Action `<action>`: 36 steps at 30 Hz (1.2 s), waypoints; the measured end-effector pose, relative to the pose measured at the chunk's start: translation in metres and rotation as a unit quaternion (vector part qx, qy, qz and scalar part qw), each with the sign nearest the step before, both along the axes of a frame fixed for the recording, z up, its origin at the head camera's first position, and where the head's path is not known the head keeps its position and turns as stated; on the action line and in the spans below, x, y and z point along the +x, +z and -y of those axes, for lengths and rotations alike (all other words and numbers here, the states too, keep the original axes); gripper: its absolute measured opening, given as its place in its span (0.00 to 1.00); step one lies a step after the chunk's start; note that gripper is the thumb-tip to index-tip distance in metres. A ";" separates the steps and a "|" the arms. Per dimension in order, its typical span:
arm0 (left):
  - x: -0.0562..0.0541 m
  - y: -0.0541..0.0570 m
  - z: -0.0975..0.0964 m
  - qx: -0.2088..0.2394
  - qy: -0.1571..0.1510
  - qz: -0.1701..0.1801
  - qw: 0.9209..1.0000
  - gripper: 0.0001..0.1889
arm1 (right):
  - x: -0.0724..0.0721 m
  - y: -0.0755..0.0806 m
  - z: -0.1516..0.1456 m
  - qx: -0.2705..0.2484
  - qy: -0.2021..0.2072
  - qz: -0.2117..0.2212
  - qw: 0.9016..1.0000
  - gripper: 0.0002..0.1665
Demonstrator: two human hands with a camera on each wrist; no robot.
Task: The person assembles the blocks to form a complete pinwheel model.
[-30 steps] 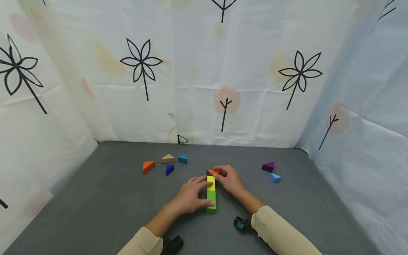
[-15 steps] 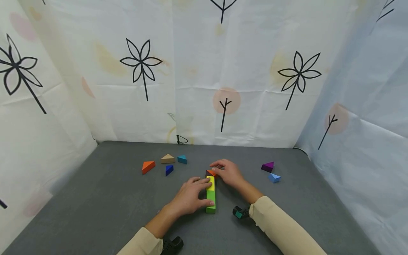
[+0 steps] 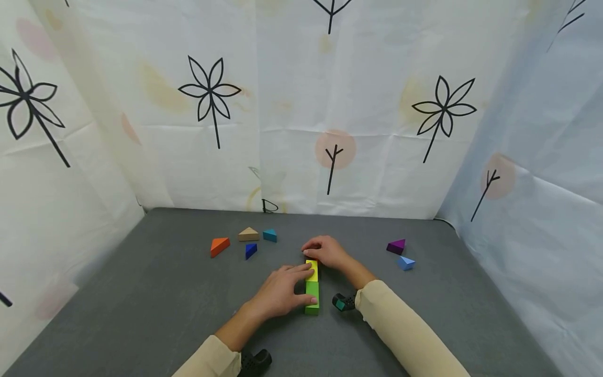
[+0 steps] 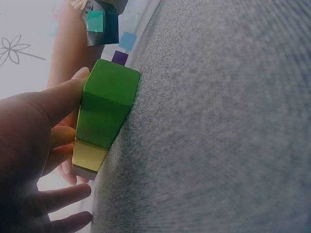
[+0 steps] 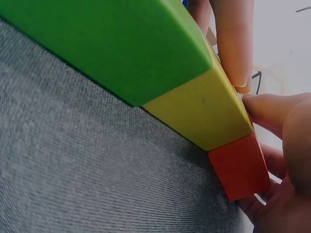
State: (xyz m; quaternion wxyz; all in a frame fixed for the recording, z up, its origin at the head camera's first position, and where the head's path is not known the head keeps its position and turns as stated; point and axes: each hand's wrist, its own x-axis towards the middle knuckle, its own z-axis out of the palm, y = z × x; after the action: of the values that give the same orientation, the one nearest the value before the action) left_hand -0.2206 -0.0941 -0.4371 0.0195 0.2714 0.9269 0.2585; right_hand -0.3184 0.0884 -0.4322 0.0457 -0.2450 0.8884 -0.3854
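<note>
A green block (image 3: 312, 294) and a yellow block (image 3: 312, 271) lie end to end on the grey table. At the row's far end is an orange triangular block (image 5: 241, 167), largely hidden under my right hand in the head view. My left hand (image 3: 281, 291) lies along the row's left side, its thumb tip on the green block and a forefinger on the yellow one; the other fingers are spread. My right hand (image 3: 328, 253) holds the orange block, fingers around its far end and thumb by the yellow block's edge.
Left of the row lie an orange wedge (image 3: 219, 246), a tan triangle (image 3: 248, 234), a teal block (image 3: 270, 235) and a dark blue block (image 3: 250, 251). A purple block (image 3: 396, 246) and a light blue block (image 3: 406, 263) lie right. Printed cloth (image 3: 287, 104) encloses the table.
My right hand has shifted left across the row's far end, and its fingers now cover the orange triangular block. My left hand stays in place on the green and yellow blocks.
</note>
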 end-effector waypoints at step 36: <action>-0.001 0.002 -0.002 -0.007 0.013 0.029 0.999 0.36 | 0.012 0.012 -0.052 -0.073 -0.092 -0.027 0.993 0.14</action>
State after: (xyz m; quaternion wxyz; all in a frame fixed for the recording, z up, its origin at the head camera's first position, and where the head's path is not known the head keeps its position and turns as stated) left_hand -0.2216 -0.0923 -0.4353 0.0447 0.2521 0.9312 0.2595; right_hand -0.3068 0.1400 -0.4207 -0.0324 -0.1749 0.8777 -0.4450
